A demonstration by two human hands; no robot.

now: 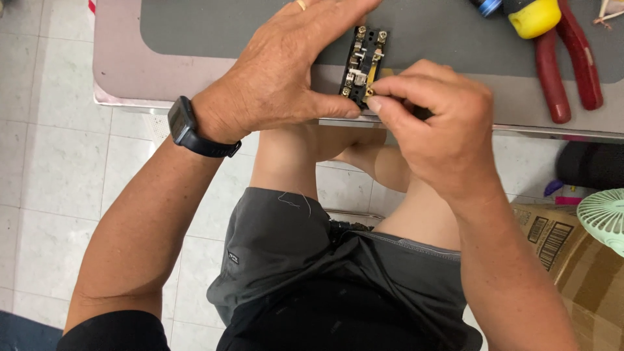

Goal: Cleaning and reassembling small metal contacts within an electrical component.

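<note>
Currently I see the left hand (pixel 279 71) pressing flat on a small black terminal block (pixel 363 65) with brass screws, thumb under its near end, fingers spread along its far side. The block sits at the near edge of the table (pixel 162 65), part of it on the grey mat (pixel 227 26) and its near end reaching toward the edge.

The right hand (pixel 435 123) has its fingertips pinched together at the block's near right corner, on something too small for me to identify; possibly a screw or a small brass part.

Risks, as I judge them:
- A pinched part that slips would drop past the table edge onto the lap or the tiled floor (pixel 52 162).
- If the left hand eases off, the block could tip over the edge.
- The red-handled pliers (pixel 565 65) and yellow-capped tool (pixel 533 16) at the far right lie well apart; no interference there.
</note>
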